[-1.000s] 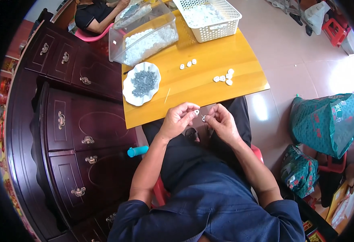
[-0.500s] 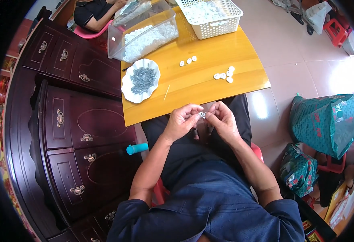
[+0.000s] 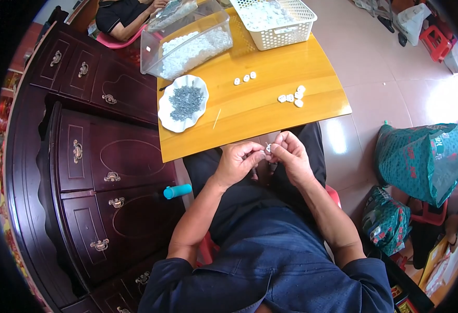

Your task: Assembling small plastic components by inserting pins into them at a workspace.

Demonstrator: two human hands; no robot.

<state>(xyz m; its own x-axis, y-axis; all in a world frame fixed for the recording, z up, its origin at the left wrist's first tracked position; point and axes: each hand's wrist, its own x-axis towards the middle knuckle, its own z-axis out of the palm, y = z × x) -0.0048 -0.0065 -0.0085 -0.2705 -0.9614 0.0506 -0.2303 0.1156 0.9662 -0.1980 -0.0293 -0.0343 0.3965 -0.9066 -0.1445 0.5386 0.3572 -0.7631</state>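
A small white plastic piece is pinched between fingertips just off the table's near edge, above my lap. My right hand grips it with thumb and forefinger. From the other side, my left hand is closed too, its thumb and fingertips pressed against the piece. Any finer part between the fingers is too small to make out. On the table beyond lie three similar white pieces in a row and a cluster of several more at the right. A thin pale stick lies nearer the edge.
A white scalloped dish holds small dark grey parts. Behind it stand a clear bin and a cream basket, both with white pieces. Dark cabinets flank the left; green bags the right. Another person's arm shows at the far left.
Both hands have shifted slightly right. The white piece has turned between the fingertips, and my left fingers have drawn in lower beside it.
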